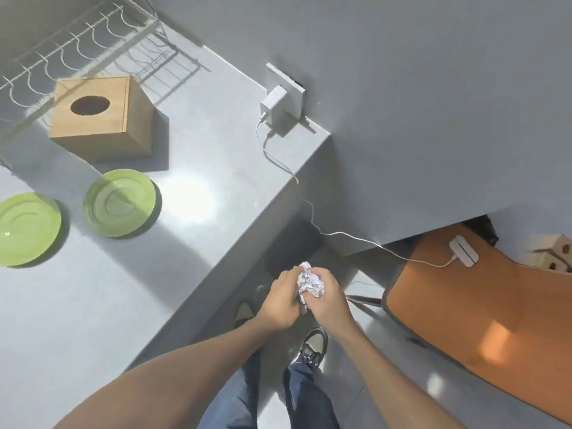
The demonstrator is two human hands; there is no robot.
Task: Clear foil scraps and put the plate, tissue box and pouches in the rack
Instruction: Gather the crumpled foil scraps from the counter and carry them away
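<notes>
Your left hand [283,300] and right hand [325,300] both have fingers wrapped around the foil ball [310,284], off the grey worktop [198,156] edge, above the floor. On the worktop: tissue box [100,117] at 10 o'clock, wire rack [77,41] beyond it, two green plates [120,202] at 9. Charger [274,109] in the wall socket at 12.

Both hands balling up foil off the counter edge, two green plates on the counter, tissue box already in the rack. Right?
Not quite. The head view shows the tissue box on the counter beside the rack, not in it. The rest holds: left hand and right hand squeeze the foil ball past the counter edge, and both green plates sit on the counter.
</notes>
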